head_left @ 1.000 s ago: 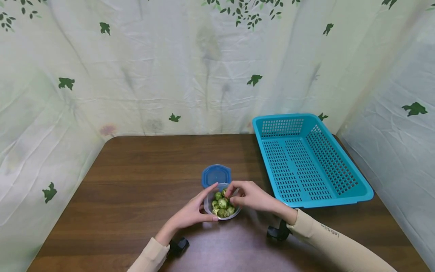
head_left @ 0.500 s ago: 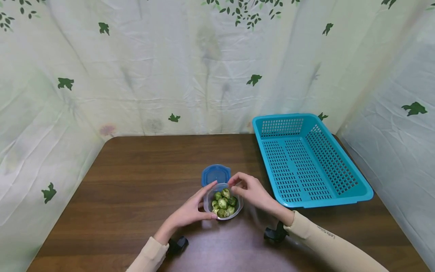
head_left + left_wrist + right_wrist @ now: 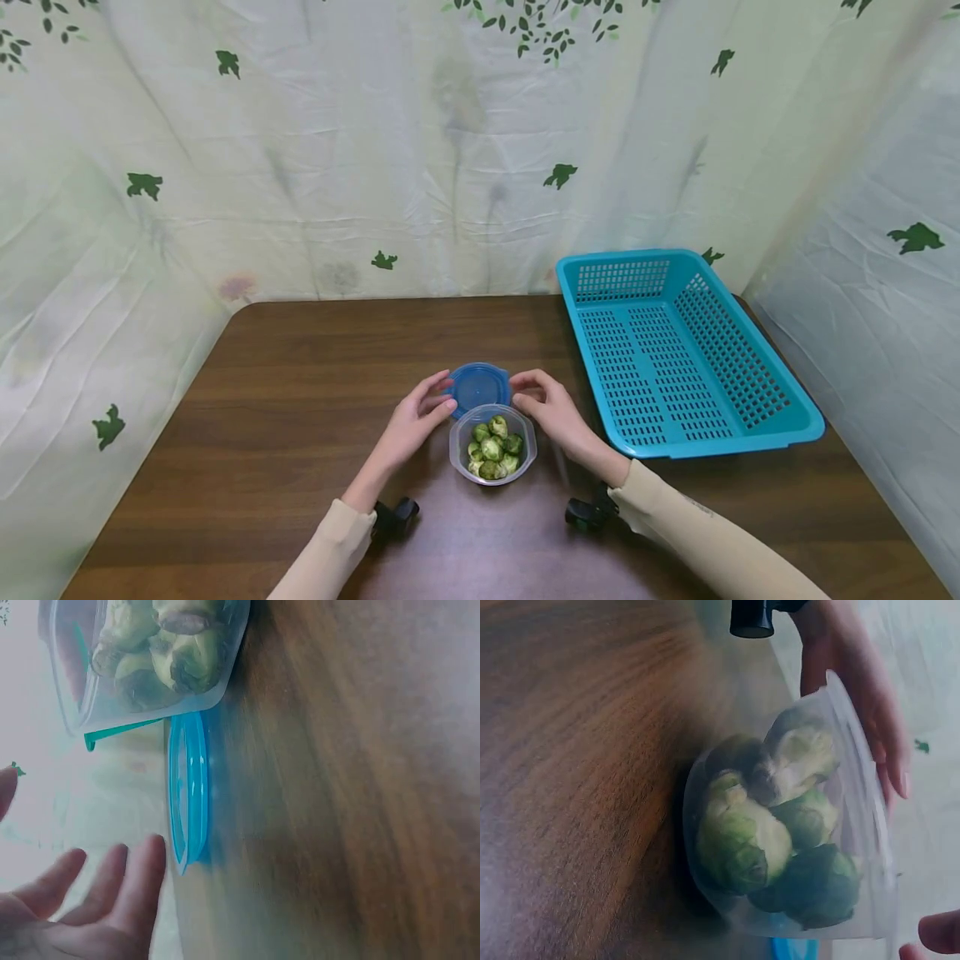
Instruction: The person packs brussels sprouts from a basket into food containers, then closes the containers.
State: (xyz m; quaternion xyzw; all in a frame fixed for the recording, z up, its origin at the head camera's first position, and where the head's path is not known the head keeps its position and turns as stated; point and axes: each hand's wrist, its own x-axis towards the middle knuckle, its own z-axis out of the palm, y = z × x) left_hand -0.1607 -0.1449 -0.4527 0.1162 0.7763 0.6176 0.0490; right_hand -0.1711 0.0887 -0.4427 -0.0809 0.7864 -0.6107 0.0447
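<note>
A clear plastic container [image 3: 456,458] stands upright on the table, holding several green Brussels sprouts [image 3: 492,447]. Behind it lies its blue lid [image 3: 480,386], flat on the wood. My left hand [image 3: 416,417] is at the lid's left edge; in the left wrist view its fingers [image 3: 135,889] are spread, apart from the lid [image 3: 189,791]. On the other side, my right hand [image 3: 553,414] is close to the lid's right edge with nothing between thumb and fingers. Only fingertips [image 3: 941,931] of it show in the right wrist view, beside the container rim [image 3: 870,802].
A large turquoise slotted basket [image 3: 675,358] stands at the table's back right. The brown wooden table [image 3: 315,375] meets a pale curtain [image 3: 337,150] with leaf prints behind and at both sides. A black wrist camera [image 3: 396,517] sits on each wrist.
My right hand has withdrawn from the sprouts and moved back to the lid's right side. My left hand has let go of the container and shifted to the lid's left side.
</note>
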